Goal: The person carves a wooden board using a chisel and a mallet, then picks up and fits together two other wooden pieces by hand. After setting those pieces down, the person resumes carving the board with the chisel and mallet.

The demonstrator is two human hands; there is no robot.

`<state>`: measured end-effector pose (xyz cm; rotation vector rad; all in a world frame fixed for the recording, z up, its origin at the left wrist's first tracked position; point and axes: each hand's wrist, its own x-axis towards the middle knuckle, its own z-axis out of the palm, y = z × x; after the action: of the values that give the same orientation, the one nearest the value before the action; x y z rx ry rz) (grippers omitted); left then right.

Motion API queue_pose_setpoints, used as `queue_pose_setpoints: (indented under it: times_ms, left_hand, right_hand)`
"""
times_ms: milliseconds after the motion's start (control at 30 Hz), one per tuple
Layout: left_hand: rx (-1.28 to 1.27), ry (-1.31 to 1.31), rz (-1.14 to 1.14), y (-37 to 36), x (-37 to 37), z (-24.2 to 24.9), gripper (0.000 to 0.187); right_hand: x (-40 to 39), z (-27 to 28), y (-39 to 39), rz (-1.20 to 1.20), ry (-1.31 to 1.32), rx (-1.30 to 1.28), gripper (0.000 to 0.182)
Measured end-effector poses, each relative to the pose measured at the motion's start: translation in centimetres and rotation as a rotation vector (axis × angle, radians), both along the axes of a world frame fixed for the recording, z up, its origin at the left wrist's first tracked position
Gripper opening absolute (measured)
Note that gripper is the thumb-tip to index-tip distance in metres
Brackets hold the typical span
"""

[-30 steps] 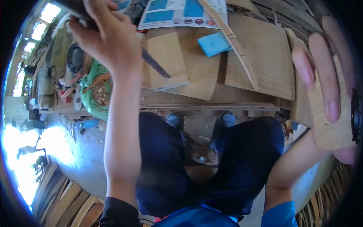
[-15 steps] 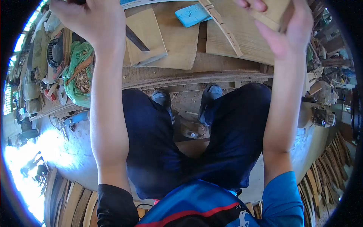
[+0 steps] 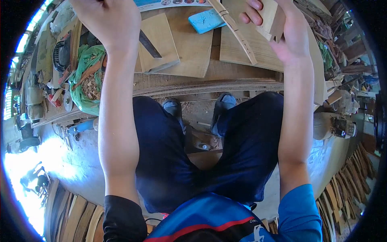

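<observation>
My right hand [image 3: 296, 40] is closed around a light wooden block [image 3: 272, 19] at the upper right, fingers on one side and palm on the other. At the upper left is my left hand [image 3: 111, 24]; its fingers run past the top edge, so what they hold, if anything, is hidden. Beside that wrist, a dark flat strip [image 3: 150, 45] lies on a small pale board [image 3: 161, 38]. Between the hands are a light-blue block [image 3: 204, 21] and a slim wooden strip [image 3: 237, 35] with dark marks along it.
Larger flat boards [image 3: 195, 48] lie on the wooden bench [image 3: 181, 82]. A green plastic bag [image 3: 84, 97] of shavings sits at the left among tools and clutter. Below are my knees and feet; stacked wood strips [image 3: 346, 181] stand at the lower right.
My right hand has moved left and slightly down with the wooden block, which has turned more upright. My left hand has shifted a little right and down.
</observation>
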<state>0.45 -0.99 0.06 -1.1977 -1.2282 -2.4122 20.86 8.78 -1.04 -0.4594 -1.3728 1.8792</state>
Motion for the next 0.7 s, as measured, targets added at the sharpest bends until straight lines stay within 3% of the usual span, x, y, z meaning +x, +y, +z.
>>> queue_pose_setpoints:
  times_ms: [133,267,367,433,500,567,633,700]
  left_hand:
    - [-0.051,0.094,-0.051,-1.3,0.8,0.0,0.024]
    - [-0.177,0.155,0.194,-0.3,-0.7,0.0,0.03]
    - [-0.197,0.133,0.233,0.2,-0.2,-0.3,0.033]
    - [-0.093,0.231,0.594,2.7,0.6,-0.5,0.032]
    - [-0.097,0.253,0.59,2.8,0.0,-0.8,0.032]
    - [-0.209,0.197,0.22,0.0,-1.0,-0.4,0.031]
    - [-0.162,0.212,0.068,-1.0,-0.5,-0.3,0.031]
    - [-0.131,0.178,0.056,-0.6,-0.1,-0.3,0.03]
  right_hand:
    - [0.0,-0.3,0.2,0.0,0.004,-0.01,0.025]
    - [0.0,-0.4,0.2,0.002,-0.009,0.022,0.026]
    - [-0.1,-0.4,0.0,0.014,0.001,0.017,0.027]
    - [-0.2,-0.3,-0.2,0.012,-0.016,0.016,0.027]
    - [-0.1,0.4,-0.6,-0.003,-0.061,0.003,0.027]
    - [-0.1,0.3,-0.6,-0.001,-0.068,0.004,0.027]
    - [0.0,-0.5,0.1,0.016,-0.037,0.021,0.027]
    - [0.0,-0.8,0.3,0.019,-0.026,0.049,0.026]
